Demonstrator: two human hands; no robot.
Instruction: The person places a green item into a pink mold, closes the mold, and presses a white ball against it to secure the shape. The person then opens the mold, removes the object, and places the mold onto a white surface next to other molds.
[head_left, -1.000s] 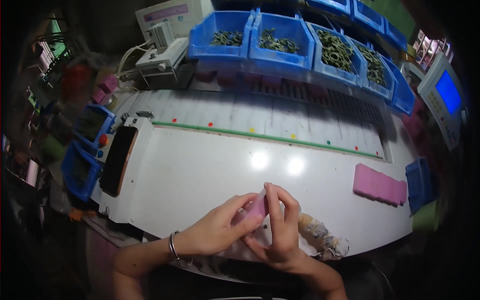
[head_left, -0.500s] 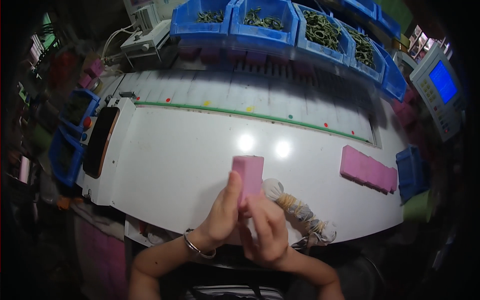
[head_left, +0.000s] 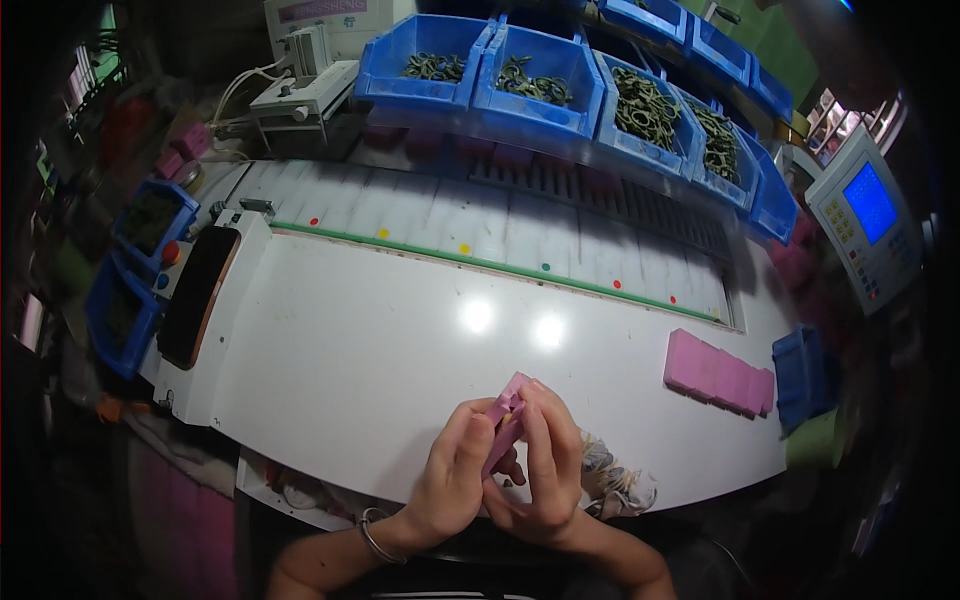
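Note:
A small pink box (head_left: 500, 450) is between my hands above the front of the white table, tilted, with a gap along its upper edge. My left hand (head_left: 452, 480) is closed on its left side, thumb pointing up along it. My right hand (head_left: 548, 460) grips the right side, its fingertips at the top edge by the gap. What lies inside the box cannot be made out. Partly behind my right hand is a grey-white cloth bundle (head_left: 625, 488) wound with tan bands.
A row of pink boxes (head_left: 718, 372) lies at the right beside a blue bin (head_left: 803, 380). Blue bins (head_left: 540, 112) of greenish metal rings line the back. A green strip (head_left: 420, 252) crosses the white table (head_left: 340, 350). A phone (head_left: 200, 297) lies left; a blue-screened control panel (head_left: 868, 205) stands right.
The box has come down and turned, and a gap now shows at its top. My right hand has moved up to its upper edge. The whole view has shifted slightly.

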